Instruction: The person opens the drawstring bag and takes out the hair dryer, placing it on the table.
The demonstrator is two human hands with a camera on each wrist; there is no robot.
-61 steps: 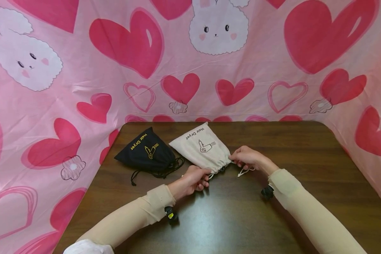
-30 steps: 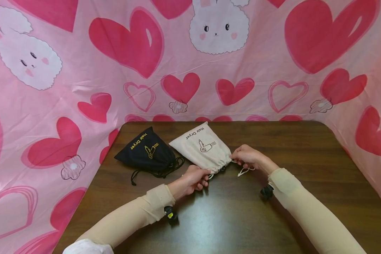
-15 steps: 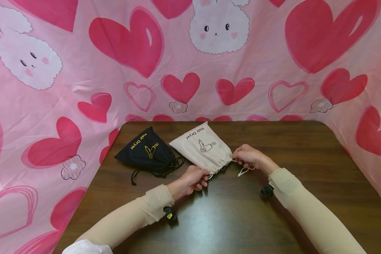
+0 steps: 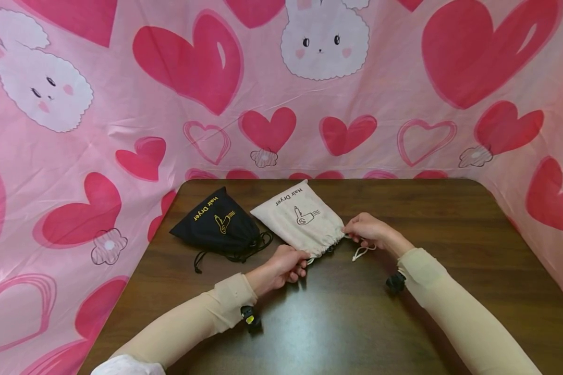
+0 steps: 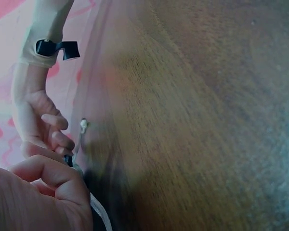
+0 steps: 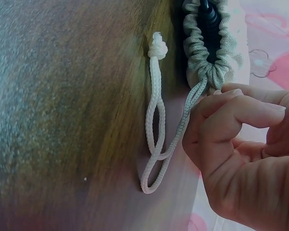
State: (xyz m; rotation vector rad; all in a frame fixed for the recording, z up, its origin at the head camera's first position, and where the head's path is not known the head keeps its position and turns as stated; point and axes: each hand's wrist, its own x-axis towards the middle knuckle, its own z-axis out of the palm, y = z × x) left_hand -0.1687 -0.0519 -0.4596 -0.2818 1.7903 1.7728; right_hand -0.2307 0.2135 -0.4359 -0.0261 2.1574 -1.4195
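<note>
Head view, from the left: pink cloth (image 4: pixel 56 172) printed with hearts and rabbits stands along the left side and behind the bench (image 4: pixel 450 234). Toward the far left of the bench lies a black bag (image 4: pixel 202 225), lettered "Hair Dryer" in yellow above a line drawing of a dryer. It bulges toward its near right end, where a black cord (image 4: pixel 197 270) trails onto the wood; its contents are hidden.

Next comes the left hand (image 4: pixel 286 266), grasping the near left corner of the cream bag's mouth between thumb and forefinger, the other fingers loosely bent. The cream bag (image 4: pixel 305 221) itself lies at the far middle of the bench, just right of the black one, flat at its far end, with dark "Hair Dryer" lettering and the same drawing. Its gathered mouth (image 6: pixel 192 38) faces near and right; the right wrist view shows this rim parted around a black ribbed piece (image 6: pixel 209 21) inside. The rest of the contents cannot be seen.

Farther right, the right hand (image 4: pixel 368 230) pinches the mouth's other corner. Beside it a white cord (image 6: pixel 157 91) runs out, loops back and ends in a knot.
</note>
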